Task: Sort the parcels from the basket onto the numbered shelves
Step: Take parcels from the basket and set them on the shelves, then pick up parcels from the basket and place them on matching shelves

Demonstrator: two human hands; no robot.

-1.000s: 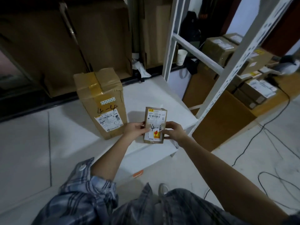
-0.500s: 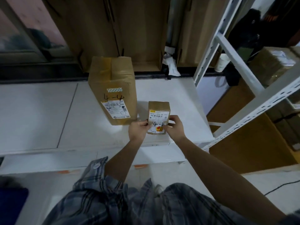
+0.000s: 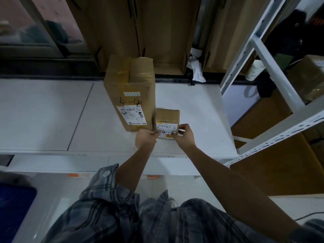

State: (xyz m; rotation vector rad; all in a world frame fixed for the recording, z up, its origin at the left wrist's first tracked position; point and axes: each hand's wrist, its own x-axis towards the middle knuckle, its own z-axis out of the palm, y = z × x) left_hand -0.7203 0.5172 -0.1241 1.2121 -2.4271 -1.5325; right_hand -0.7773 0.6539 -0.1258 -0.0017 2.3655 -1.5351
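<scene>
The small parcel [image 3: 167, 122] stood on the white shelf [image 3: 201, 116], just to the right of the tall parcel [image 3: 130, 92], which serves as the landmark here; whether their sides actually touched could not be told. Both were brown cardboard with a white printed label, and each bore a handwritten "4-4". The small parcel sat nearer the shelf's front edge than the tall parcel's back face, and its top reached only to the lower part of the tall one.

The left hand [image 3: 145, 139] was in front of the tall parcel's lower right corner, its fingers curled around the small parcel's left edge. The right hand [image 3: 184, 135] was further right of the tall parcel, its thumb and fingers pinching the small parcel's right edge at the label. So each grip was closed on the small parcel.

Behind the tall parcel, flattened cardboard sheets [image 3: 122, 25] leaned upright. Well to its right rose the white metal rack frame [image 3: 273, 57], with a white paper cup [image 3: 254, 70] behind it and another brown box [image 3: 308, 76] beyond. Below and to the left of the tall parcel, at the picture's edge, a dark blue object [image 3: 14, 207] showed, too blurred to identify.
</scene>
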